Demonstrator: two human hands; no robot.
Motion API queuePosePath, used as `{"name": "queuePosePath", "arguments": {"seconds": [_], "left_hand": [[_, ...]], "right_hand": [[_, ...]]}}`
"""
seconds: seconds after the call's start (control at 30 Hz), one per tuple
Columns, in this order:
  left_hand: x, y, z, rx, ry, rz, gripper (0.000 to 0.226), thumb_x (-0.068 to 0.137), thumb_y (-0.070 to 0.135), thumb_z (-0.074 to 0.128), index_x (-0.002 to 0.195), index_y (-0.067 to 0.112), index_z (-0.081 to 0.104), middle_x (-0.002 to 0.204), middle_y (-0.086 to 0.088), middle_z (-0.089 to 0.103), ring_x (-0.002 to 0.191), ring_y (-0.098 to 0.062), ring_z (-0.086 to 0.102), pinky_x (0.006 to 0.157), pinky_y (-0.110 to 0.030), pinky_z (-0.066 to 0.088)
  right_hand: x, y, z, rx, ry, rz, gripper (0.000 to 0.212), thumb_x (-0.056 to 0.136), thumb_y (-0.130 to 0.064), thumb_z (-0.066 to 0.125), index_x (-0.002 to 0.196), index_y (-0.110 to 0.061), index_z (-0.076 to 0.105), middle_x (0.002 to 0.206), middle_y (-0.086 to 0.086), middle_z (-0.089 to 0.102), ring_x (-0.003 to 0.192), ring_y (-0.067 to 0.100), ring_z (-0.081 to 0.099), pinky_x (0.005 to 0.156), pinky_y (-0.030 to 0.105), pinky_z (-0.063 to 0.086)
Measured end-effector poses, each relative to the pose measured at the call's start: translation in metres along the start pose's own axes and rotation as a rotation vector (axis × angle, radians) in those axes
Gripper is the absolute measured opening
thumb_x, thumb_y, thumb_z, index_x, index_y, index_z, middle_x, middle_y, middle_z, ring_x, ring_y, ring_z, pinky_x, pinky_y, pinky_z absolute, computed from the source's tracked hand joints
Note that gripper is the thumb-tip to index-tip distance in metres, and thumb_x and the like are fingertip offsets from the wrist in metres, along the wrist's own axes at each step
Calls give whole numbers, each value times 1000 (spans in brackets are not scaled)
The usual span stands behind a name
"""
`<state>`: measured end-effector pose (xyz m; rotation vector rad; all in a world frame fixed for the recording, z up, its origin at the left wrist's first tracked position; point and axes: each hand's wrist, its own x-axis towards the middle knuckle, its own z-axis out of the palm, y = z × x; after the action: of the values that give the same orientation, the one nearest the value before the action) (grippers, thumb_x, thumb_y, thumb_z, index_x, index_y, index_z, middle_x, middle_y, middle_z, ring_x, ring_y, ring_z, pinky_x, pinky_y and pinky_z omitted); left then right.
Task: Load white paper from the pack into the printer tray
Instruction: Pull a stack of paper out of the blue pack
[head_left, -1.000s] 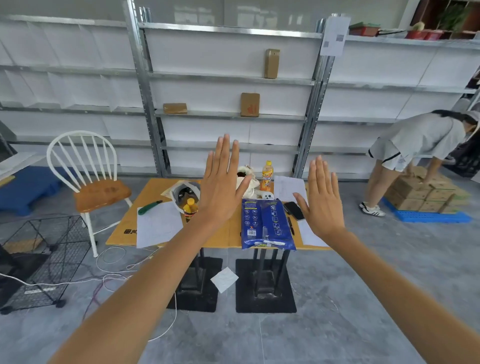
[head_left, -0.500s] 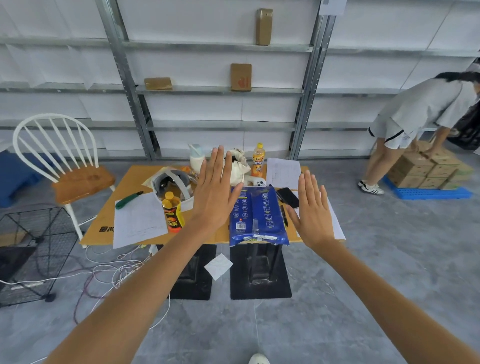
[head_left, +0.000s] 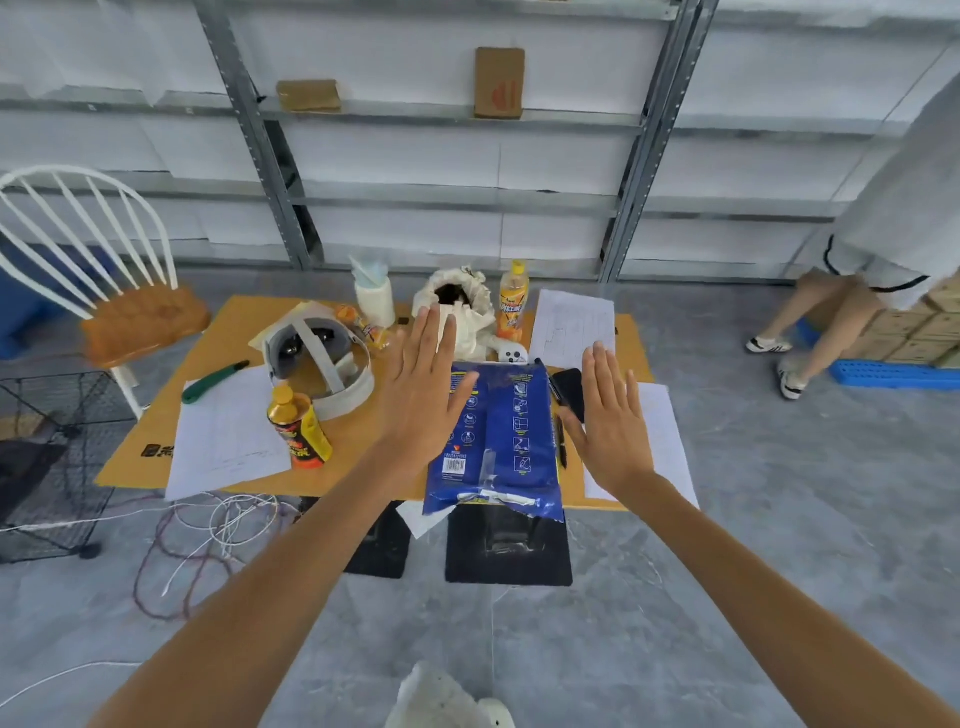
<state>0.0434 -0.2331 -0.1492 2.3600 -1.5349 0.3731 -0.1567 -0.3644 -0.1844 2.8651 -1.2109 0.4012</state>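
On orange table (head_left: 239, 332), blue torn-ended pack (head_left: 496, 441)

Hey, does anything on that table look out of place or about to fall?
Yes. The blue plastic paper pack overhangs the orange table's near edge, and white sheets overhang too. No printer is visible.

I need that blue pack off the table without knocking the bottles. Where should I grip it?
Probably the blue pack by its long sides, one hand each: its near end overhangs the table edge, and both open hands, left, right, already flank it.
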Motion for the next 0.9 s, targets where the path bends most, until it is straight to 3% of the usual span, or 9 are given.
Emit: {"name": "queuePosePath", "arguments": {"seconds": [0.13, 0.33, 0.63, 0.9], "left_hand": [[25, -10, 22, -12, -43, 0, 68, 95, 52, 14, 151, 14, 5, 161, -10, 4, 148, -22, -3, 121, -44, 6], [63, -35, 55, -26, -49, 33, 61, 98, 45, 31, 148, 12, 22, 160, -12, 11, 148, -23, 2, 118, -39, 1], [95, -53, 107, -151, -195, 109, 65, 99, 39, 37, 151, 13, 9, 161, -6, 9, 149, -22, 1, 121, -39, 5], [100, -45, 158, -280, -293, 80, 67, 96, 29, 47, 151, 14, 12, 161, -8, 6, 148, -23, 4, 119, -37, 13]], "right_hand": [[28, 8, 22, 7, -44, 19, 73, 96, -49, 32, 150, -10, 1, 161, 11, 5, 148, 26, 2, 118, 41, 1], [67, 8, 59, -8, -111, 40, 75, 97, -51, 32, 150, -12, -1, 162, 8, 3, 148, 22, -2, 117, 38, -4], [98, 3, 102, 34, -195, 86, 72, 95, -51, 24, 150, -12, -4, 162, 7, 1, 149, 22, -2, 118, 37, -4], [109, 9, 138, 105, -377, 79, 70, 99, -46, 29, 150, -13, -5, 162, 5, -4, 148, 20, -7, 120, 38, -1]]}}
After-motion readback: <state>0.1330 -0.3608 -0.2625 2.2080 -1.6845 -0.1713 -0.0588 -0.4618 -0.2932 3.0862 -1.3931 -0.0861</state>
